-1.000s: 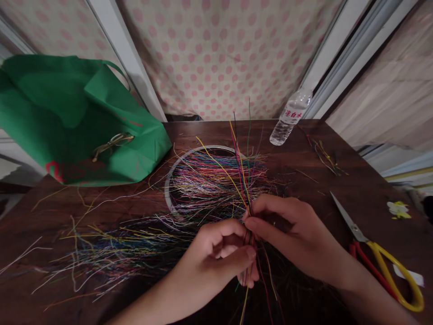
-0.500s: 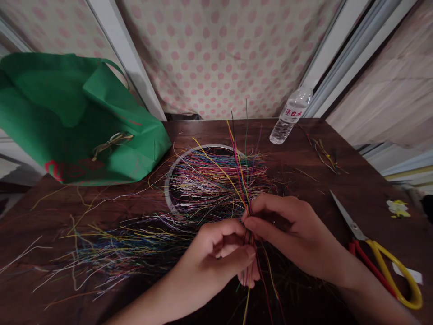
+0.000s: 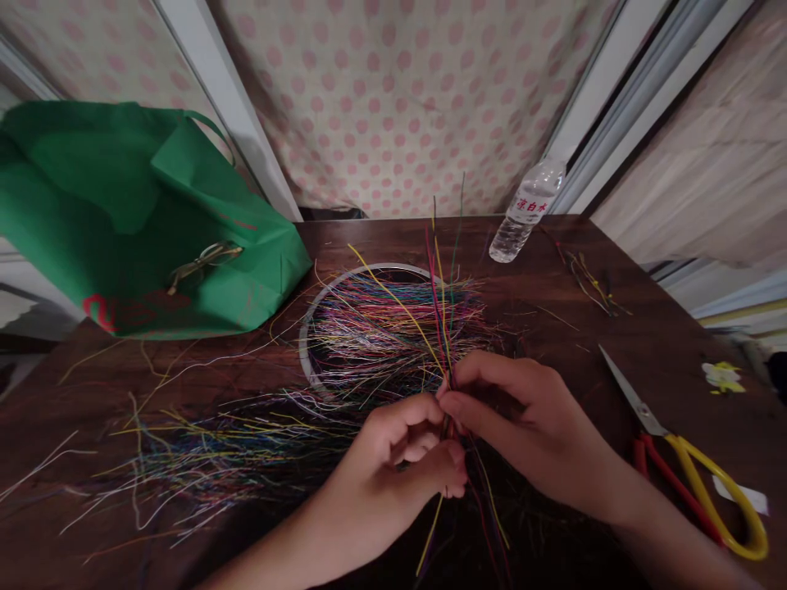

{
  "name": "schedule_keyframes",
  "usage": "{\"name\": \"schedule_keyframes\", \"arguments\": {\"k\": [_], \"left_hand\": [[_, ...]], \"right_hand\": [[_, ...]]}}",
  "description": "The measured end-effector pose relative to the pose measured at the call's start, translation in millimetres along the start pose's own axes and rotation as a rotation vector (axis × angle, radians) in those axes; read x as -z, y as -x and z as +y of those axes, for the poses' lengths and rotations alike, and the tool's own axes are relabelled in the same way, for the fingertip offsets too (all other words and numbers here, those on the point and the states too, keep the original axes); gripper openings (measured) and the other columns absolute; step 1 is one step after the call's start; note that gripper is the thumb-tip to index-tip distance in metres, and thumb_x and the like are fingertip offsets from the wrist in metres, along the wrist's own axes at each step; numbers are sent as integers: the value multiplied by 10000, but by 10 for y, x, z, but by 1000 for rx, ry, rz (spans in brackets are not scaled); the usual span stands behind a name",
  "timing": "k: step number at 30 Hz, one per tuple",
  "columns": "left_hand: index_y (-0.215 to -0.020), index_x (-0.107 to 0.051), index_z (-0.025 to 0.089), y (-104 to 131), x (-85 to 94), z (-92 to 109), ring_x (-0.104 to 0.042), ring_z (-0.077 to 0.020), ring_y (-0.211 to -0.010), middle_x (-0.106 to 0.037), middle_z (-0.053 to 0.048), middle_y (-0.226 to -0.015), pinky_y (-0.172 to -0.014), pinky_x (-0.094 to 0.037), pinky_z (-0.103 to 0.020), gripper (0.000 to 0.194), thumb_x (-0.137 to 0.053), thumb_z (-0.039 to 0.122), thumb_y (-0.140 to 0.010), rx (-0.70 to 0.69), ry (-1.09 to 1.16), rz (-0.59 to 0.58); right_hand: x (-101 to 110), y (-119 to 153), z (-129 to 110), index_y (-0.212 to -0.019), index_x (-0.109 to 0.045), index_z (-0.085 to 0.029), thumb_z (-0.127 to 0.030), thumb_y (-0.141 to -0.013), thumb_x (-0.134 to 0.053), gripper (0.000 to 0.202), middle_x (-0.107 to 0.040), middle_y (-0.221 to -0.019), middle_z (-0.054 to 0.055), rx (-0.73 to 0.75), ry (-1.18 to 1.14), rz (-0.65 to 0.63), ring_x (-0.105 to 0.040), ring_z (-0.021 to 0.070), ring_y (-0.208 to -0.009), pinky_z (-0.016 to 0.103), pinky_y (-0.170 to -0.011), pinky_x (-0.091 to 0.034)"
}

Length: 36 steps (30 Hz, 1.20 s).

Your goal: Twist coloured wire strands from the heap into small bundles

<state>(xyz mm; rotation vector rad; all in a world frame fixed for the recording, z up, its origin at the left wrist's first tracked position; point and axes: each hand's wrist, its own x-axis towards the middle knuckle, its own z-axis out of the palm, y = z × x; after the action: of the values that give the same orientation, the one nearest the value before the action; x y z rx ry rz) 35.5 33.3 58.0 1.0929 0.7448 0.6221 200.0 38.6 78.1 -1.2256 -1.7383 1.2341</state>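
Note:
Both hands meet around a small bundle of thin coloured wires [image 3: 439, 319], held upright over the near side of the table. My right hand [image 3: 522, 410] pinches the bundle between thumb and forefinger. Just below it, my left hand [image 3: 411, 459] is closed on the lower part, its fingers curled behind. Yellow, red, black and green strands fan out above the hands, and loose ends hang beneath. Behind them, a large heap of cut wires [image 3: 393, 328] lies across a round grey-rimmed tray [image 3: 306, 360]. Another wire pile [image 3: 246, 455] spreads to the left, partly hidden by my left arm.
A green bag [image 3: 141, 205] with eyeglasses [image 3: 202, 264] on it stands at the left. At the back right is a water bottle [image 3: 527, 211], with stray wires [image 3: 591, 283] beside it. Open scissors [image 3: 682, 451] with red and yellow handles lie at the right.
The upper wire ends have shifted slightly to the right. The lower yellow end now points more to the left. Both hands keep their grip in nearly the same place.

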Motion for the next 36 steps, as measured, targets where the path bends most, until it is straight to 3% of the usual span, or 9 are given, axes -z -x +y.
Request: {"name": "schedule_keyframes", "arguments": {"k": [4, 6, 9, 15, 21, 24, 28, 32, 36], "left_hand": [[-894, -492, 161, 7, -25, -54, -516, -69, -589, -516, 29, -701, -617, -442, -213, 86, -455, 236, -915, 8, 73, -19], [-978, -431, 192, 10, -39, -83, -337, -35, -419, -397, 89, -596, -438, -328, -171, 101, -411, 283, -939, 97, 160, -59], [-1007, -375, 223, -1, -50, -128, -152, -49, -407, -251, 116, -547, -359, -150, -166, 152, -419, 354, -943, 124, 221, -47], [-806, -321, 232, -53, 23, -172, -131, -36, -381, -245, 122, -512, -338, -137, -131, 257, -407, 428, -949, 11, 233, 24], [-826, -351, 231, -86, 124, -51, -225, -24, -355, -351, 120, -543, -335, -320, -111, 194, -426, 359, -951, -155, 231, 157], [-795, -355, 226, -94, 215, 80, -223, -29, -370, -358, 110, -565, -316, -346, -121, 197, -473, 312, -928, -244, 249, 273], [-778, -369, 220, -37, 379, 285, -219, -33, -390, -348, 94, -570, -300, -233, -80, 201, -532, 250, -891, -294, 330, 417], [-781, -373, 223, 64, 441, 397, -165, -32, -392, -313, 98, -544, -323, -190, -81, 182, -496, 251, -912, -320, 373, 451], [-804, -376, 236, 117, 375, 372, -124, -37, -397, -307, 101, -542, -323, -168, -87, 156, -428, 279, -945, -320, 357, 362]], "right_hand": [[-41, -26, 28, -788, -594, -172, -210, -892, -528, 129, -612, -638, -34, -22, -71, -4, -572, 83, -590, 191, -563, -432], [-38, -49, 46, -802, -609, -168, -195, -874, -546, 100, -609, -677, -28, -11, -49, 18, -555, 85, -614, 194, -567, -423], [5, -79, 76, -826, -618, -159, -190, -859, -557, 76, -585, -685, -27, -29, -78, -26, -517, 83, -608, 198, -552, -408], [188, -95, 122, -909, -649, -142, -256, -861, -576, 144, -548, -589, -41, -99, -114, -87, -474, 70, -521, 193, -490, -366], [314, -78, 99, -893, -659, -144, -288, -847, -599, 163, -547, -597, -37, -69, -96, -38, -490, 71, -529, 192, -498, -378], [388, -32, 76, -856, -655, -149, -302, -835, -596, 165, -545, -584, -34, -32, -7, 57, -487, 76, -517, 194, -484, -374], [593, -42, 59, -854, -650, -156, -337, -840, -563, 201, -566, -594, -15, 17, 211, 202, -488, 98, -517, 217, -480, -373], [775, -468, 83, -838, -667, -150, -259, -832, -539, 169, -668, -742, 56, 93, 577, 104, -582, 161, -655, 280, -603, -420], [652, -1081, 96, -730, -684, -146, -139, -751, -604, 84, -655, -667, 52, 144, 595, -20, -563, 160, -617, 297, -617, -403]]}}
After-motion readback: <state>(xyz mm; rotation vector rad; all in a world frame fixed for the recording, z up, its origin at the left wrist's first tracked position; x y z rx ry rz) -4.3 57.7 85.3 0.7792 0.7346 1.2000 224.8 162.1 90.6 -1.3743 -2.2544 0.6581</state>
